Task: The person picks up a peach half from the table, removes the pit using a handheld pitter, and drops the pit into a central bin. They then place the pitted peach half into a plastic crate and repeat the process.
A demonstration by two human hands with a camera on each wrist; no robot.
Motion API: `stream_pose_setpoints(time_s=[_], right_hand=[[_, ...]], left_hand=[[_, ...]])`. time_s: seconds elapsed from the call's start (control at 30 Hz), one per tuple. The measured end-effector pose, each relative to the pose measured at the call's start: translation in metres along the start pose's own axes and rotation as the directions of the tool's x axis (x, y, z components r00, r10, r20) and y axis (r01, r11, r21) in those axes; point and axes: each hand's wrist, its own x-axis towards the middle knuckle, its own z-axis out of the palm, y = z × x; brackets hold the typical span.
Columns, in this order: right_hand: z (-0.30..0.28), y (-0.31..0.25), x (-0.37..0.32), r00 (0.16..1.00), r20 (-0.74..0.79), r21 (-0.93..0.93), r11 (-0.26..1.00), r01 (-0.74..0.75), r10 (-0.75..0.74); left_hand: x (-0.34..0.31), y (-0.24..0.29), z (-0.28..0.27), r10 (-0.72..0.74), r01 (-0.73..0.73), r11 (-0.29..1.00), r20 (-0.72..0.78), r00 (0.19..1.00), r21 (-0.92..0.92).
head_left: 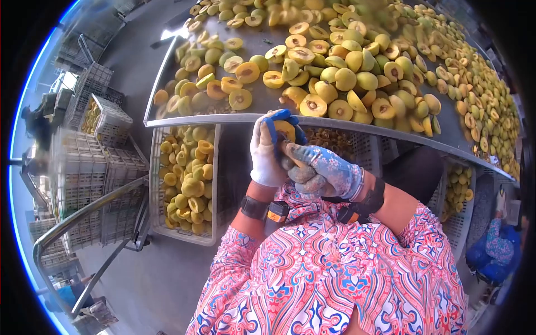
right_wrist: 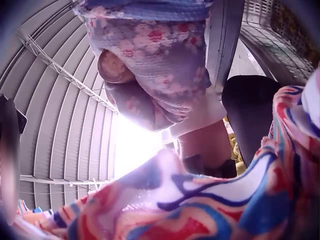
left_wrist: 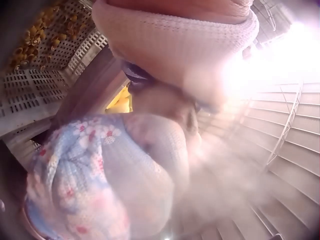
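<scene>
Fruit half [head_left: 286, 130] sits gripped in the left hand [head_left: 267, 153] near the surface's rim [head_left: 223, 119]; the right hand [head_left: 329, 172] clasps what looks like a wooden handle [right_wrist: 114, 66]. Probably best: brace the fruit, keep strokes short.

Fruit halves [head_left: 354, 61], stacked crates [head_left: 84, 187] and ribbed roofing [right_wrist: 65, 115] show a processing shed.

1. Fruit piece [head_left: 286, 130], one. Flesh yellow-orange, browner toward 6 o'clock. Gripped in the gloved left hand [head_left: 266, 156], at that hand's 1 o'clock; partly covered by blue fingertips.
2. Hand tool [right_wrist: 114, 67], one. Butt brown, rounded, protruding at 9 o'clock from the fist in the right wrist view. Held in the flower-patterned right hand [head_left: 326, 171]; working end hidden.
</scene>
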Motion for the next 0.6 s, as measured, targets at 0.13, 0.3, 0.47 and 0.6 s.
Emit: stream_pose_setpoints(time_s=[0.13,0.3,0.47,0.6], right_hand=[[-0.002,0.002,0.006,1.0,0.006,0.039,0.999,0.016,-0.016],[-0.013,0.018,0.019,0.991,-0.053,-0.006,0.993,0.119,-0.119],[-0.003,0.016,0.013,0.981,-0.052,-0.258,0.952,0.165,-0.185],[0.004,0.018,0.013,0.959,-0.033,-0.56,0.8,0.216,-0.282]], left_hand=[[0.004,-0.009,-0.004,-0.085,0.084,0.957,0.008,0.996,-0.279],[0.005,-0.015,-0.004,-0.107,0.076,0.973,-0.133,0.985,-0.217],[-0.001,-0.016,-0.004,-0.082,0.044,0.992,-0.323,0.943,-0.122],[-0.012,0.001,-0.003,-0.097,0.08,0.995,-0.388,0.917,-0.061]])
